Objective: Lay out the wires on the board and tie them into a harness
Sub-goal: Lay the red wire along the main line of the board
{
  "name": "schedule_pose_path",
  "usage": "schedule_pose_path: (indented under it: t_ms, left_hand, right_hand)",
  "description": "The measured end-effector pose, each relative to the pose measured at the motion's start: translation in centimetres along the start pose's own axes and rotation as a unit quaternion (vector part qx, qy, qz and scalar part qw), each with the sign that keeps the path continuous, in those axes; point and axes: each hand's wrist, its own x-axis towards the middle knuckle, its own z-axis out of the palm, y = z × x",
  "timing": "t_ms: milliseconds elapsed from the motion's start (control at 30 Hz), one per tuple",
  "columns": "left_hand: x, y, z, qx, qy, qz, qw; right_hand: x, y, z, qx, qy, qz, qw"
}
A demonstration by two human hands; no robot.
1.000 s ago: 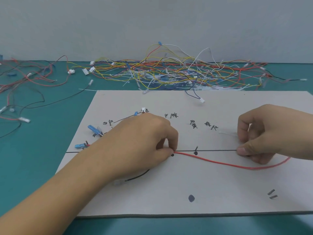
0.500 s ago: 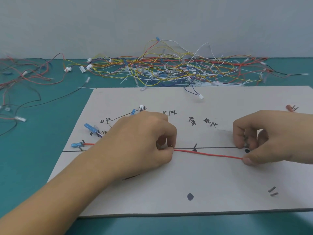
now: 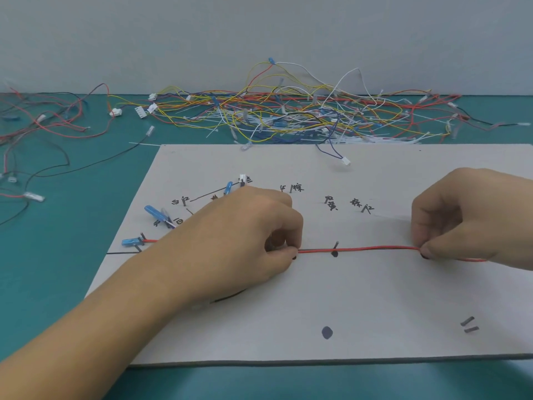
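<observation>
A grey board (image 3: 360, 307) with a drawn black line and handwritten marks lies in front of me. A red wire (image 3: 369, 249) runs straight along that line. My left hand (image 3: 248, 243) pinches the wire near the board's middle, thumb and forefinger pressed down on it. My right hand (image 3: 473, 217) pinches the same wire further right, where it passes under my fingers. The wire's left end carries a blue terminal (image 3: 130, 241) by a marker at the board's left edge. A black wire (image 3: 227, 297) peeks out under my left wrist.
A big tangle of coloured wires and white ties (image 3: 288, 114) lies behind the board on the teal table (image 3: 57, 255). Loose red and black wires (image 3: 43, 131) spread at the far left. More blue terminals (image 3: 155, 212) and a white connector (image 3: 345, 161) sit on the board.
The red wire, which sagged in a curve below the line, has been pulled taut and now lies straight along it. My right hand slid to the right; the left hand stayed put.
</observation>
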Motion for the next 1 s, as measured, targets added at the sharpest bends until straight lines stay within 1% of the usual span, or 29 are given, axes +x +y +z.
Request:
schedule_pose_path:
  t_ms: [133, 300, 500, 767, 900, 1000]
  left_hand:
    - [0.0, 0.1, -0.2, 0.009, -0.009, 0.006, 1.0]
    - [0.2, 0.3, -0.4, 0.016, -0.012, 0.004, 1.0]
    - [0.1, 0.6, -0.6, 0.065, 0.011, 0.016, 0.998]
    - [0.4, 0.5, -0.6, 0.053, 0.001, 0.037, 0.998]
    - [0.4, 0.4, -0.9, 0.047, -0.011, 0.032, 0.998]
    - [-0.3, -0.3, -1.8, 0.047, -0.03, 0.015, 0.998]
  right_hand:
    - [0.2, 0.3, 0.1, -0.021, 0.018, 0.017, 0.999]
    - [-0.3, -0.5, -0.1, -0.009, 0.029, 0.028, 0.999]
    - [-1.0, -1.4, -0.3, -0.026, 0.068, 0.036, 0.997]
    - [-1.9, -3.6, -0.4, -0.013, 0.083, 0.051, 0.995]
    - [-2.3, -4.9, -0.2, -0.03, 0.119, 0.041, 0.992]
    - [-2.4, -6.4, 0.5, -0.025, 0.143, 0.016, 0.989]
